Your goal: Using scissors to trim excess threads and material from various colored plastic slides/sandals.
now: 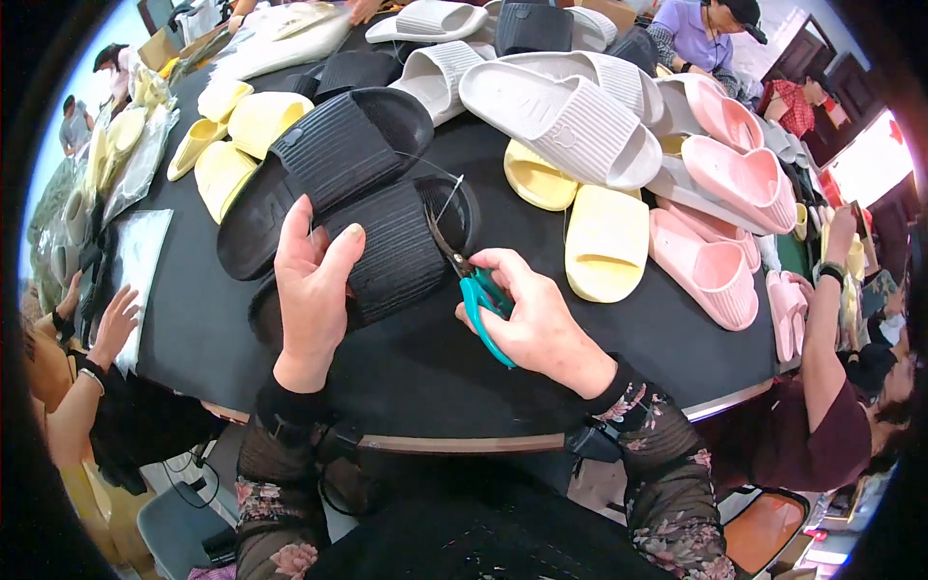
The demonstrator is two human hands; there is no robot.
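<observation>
A pair of black ribbed slide slippers lies at a slant in front of me, the far slipper (pixel 333 155) overlapping the near slipper (pixel 401 261). My left hand (pixel 314 290) rests against the pair, thumb and forefinger apart; its other fingers are mostly hidden. In my right hand (pixel 541 324) are small scissors (pixel 480 298) with teal handles. Their dark blades reach to the near slipper's strap edge, beside a thin pale thread (pixel 447 201). This thread runs between the two slippers, with a small knot or tip standing up.
Yellow slippers (pixel 607 246) lie right of the pair, more yellow slippers (pixel 224 179) at far left. Pale grey slippers (pixel 590 126) and pink slippers (pixel 706 271) crowd the black table (pixel 464 387). A clear plastic bag (pixel 145 266) lies left. Co-workers' arms (pixel 836 319) are close on both sides.
</observation>
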